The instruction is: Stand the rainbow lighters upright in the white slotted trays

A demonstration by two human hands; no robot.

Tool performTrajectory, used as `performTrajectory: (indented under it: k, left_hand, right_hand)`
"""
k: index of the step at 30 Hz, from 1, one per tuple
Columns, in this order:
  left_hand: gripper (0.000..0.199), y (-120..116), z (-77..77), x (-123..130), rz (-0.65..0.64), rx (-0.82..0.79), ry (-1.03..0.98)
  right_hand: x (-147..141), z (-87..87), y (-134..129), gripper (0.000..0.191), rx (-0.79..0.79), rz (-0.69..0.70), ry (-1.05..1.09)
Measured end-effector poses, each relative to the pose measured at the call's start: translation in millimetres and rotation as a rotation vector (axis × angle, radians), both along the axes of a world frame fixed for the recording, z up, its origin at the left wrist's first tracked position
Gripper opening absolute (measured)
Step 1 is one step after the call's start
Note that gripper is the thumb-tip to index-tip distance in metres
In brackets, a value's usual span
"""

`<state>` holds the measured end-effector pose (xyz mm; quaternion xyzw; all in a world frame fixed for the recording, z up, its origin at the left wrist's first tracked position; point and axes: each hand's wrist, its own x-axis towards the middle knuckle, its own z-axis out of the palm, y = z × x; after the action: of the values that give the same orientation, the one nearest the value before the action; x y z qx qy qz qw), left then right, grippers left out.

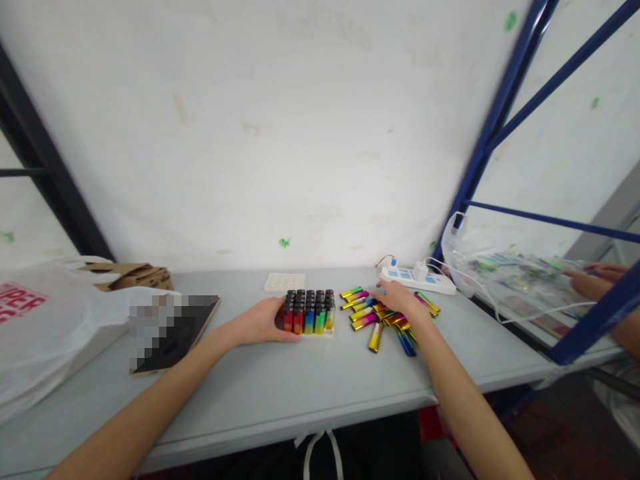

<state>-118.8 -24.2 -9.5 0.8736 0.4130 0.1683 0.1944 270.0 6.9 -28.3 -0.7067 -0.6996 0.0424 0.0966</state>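
Our left hand cups the upright plastic lighters from the left, in their white tray; our right hand covers some glossy, flat metallic pieces, its finger closure hidden. Scattered on the smooth gray tabletop, these look light, stiff, slippery, best pinched by their long edges.

Black-topped lighters stand upright in close rows in a white tray, the front row's translucent bodies running red, blue, green and yellow; the left hand clasps the left end of this block. Right of the tray, slim shiny pieces, gold with pink, green or blue, lie loosely piled, the right hand over them.
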Motion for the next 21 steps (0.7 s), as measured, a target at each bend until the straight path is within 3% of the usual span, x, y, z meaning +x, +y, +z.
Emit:
performTrajectory:
  k: [3, 6, 11, 13, 17, 21]
  left_hand:
    - [0.068, -0.9, 1.2, 0.3, -0.006, -0.014, -0.001]
    - [0.067, -1.1, 1.7, 0.4, 0.001, -0.022, 0.004]
    - [0.071, -0.1, -0.2, -0.1, -0.001, -0.017, -0.009]
    - [0.071, 0.4, -1.0, -0.2, -0.002, -0.02, -0.014]
    - [0.071, 1.0, -1.3, 0.0, 0.001, -0.021, -0.02]
    - [0.072, 0.6, -0.4, 0.3, -0.009, -0.016, -0.021]
  right_hand:
    - [-7.8, 4.6, 1.7, 0.045, 0.021, 0.037, 0.017]
    - [-1.6, 12.2, 3.5, 0.044, 0.086, -0.036, 0.026]
    - [50.7, 15.6, -3.7, 0.04, 0.055, -0.363, -0.029]
    - [71.3, 13.1, -9.2, 0.036, 0.018, -0.413, -0.036]
    - [87.2, 10.1, -13.6, 0.037, -0.007, -0.406, -0.025]
    - [75.5, 10.0, -8.2, 0.027, -0.013, -0.302, 0.021]
